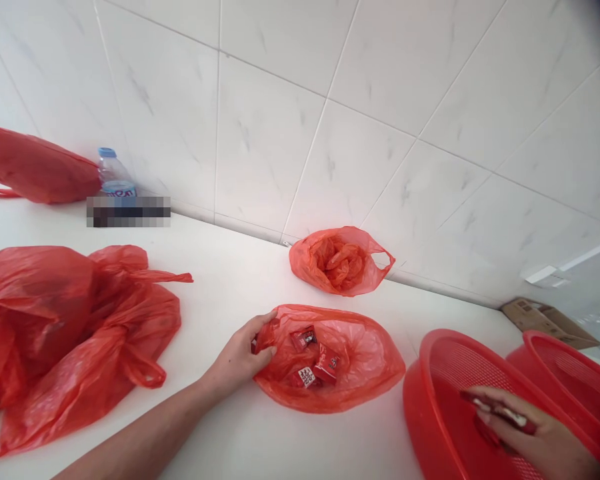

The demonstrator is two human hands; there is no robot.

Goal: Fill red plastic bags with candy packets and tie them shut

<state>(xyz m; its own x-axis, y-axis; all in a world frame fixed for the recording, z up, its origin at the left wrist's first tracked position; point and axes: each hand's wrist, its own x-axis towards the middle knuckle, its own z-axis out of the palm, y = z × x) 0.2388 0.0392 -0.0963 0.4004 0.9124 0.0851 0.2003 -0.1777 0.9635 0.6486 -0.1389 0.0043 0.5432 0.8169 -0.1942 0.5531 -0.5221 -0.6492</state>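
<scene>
An opened red plastic bag [360, 340] lies at the centre of the white table, with several small red packets [327, 363] inside. My left hand [245, 353] pinches the left side of its rim, thumb inside the opening. On the right, my right hand [525, 427] is over a red mesh basket [430, 400], its fingers closed round small red packets [503, 412]. The basket's lower part is cut off by the frame edge.
Filled red bags [80, 320] cover the left side. Another red bag [343, 260] stands by the tiled wall. A bottle [115, 177] and a red bag [40, 163] are back left. A second basket [570, 367] and a cardboard box [550, 321] are at right.
</scene>
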